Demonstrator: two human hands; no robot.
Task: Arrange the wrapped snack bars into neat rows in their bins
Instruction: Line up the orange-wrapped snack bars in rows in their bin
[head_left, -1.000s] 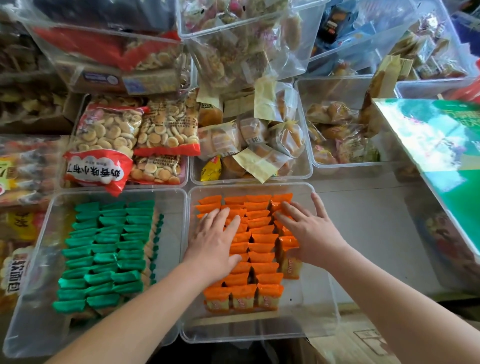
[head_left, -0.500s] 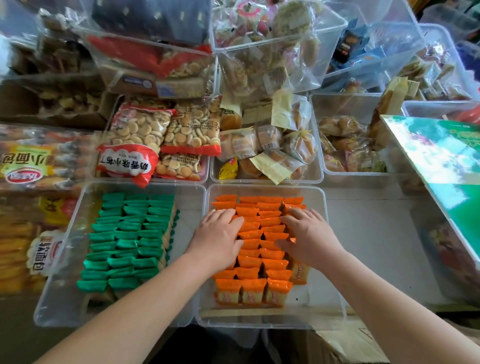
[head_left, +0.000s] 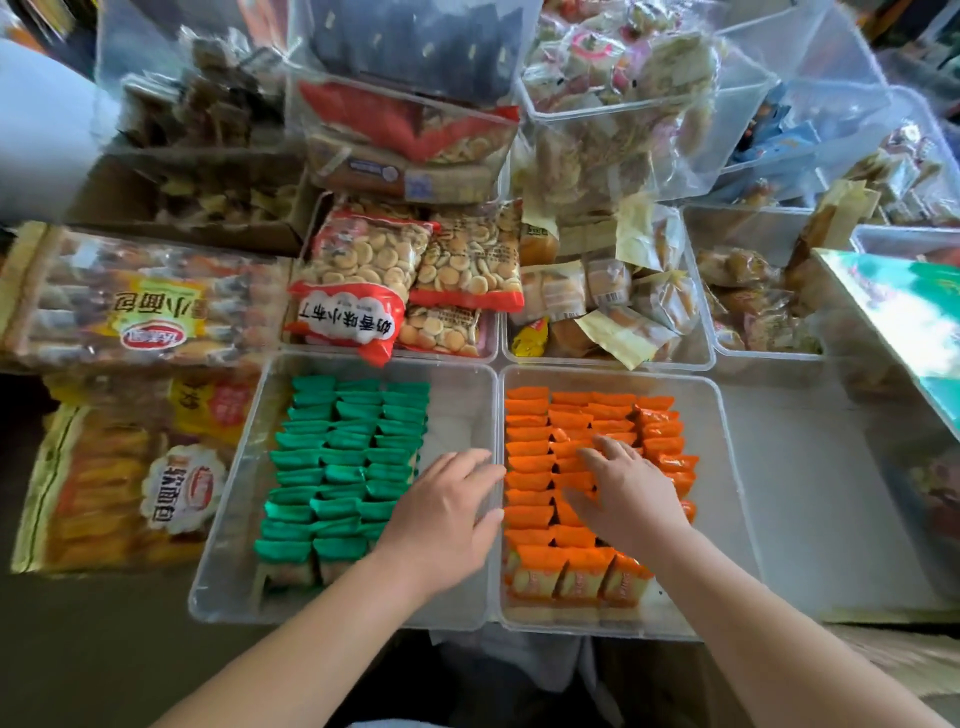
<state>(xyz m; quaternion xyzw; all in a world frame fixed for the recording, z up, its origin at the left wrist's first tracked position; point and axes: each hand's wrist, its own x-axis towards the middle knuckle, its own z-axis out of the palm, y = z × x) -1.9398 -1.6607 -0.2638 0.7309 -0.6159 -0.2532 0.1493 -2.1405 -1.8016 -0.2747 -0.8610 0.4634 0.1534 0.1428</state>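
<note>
Orange-wrapped snack bars (head_left: 530, 457) stand in several rows in a clear bin (head_left: 727, 467) at centre right. Green-wrapped snack bars (head_left: 337, 457) fill three rows in the clear bin (head_left: 228, 519) to its left. My right hand (head_left: 628, 499) lies flat on the orange bars, fingers spread over the middle rows. My left hand (head_left: 447, 514) hovers over the wall between the two bins, fingers relaxed, its fingertips at the left edge of the orange rows. Neither hand holds a bar.
Biscuit bags (head_left: 363, 291) and a bin of wrapped buns (head_left: 613, 306) sit behind the two bins. Large bread packs (head_left: 130, 312) lie at the left. A green box (head_left: 904, 322) juts in at the right. Stacked clear bins crowd the back.
My left hand has slid left off the orange bars to the bins' shared wall. My right hand has moved left onto the middle rows. The camera view has shifted leftwards.
</note>
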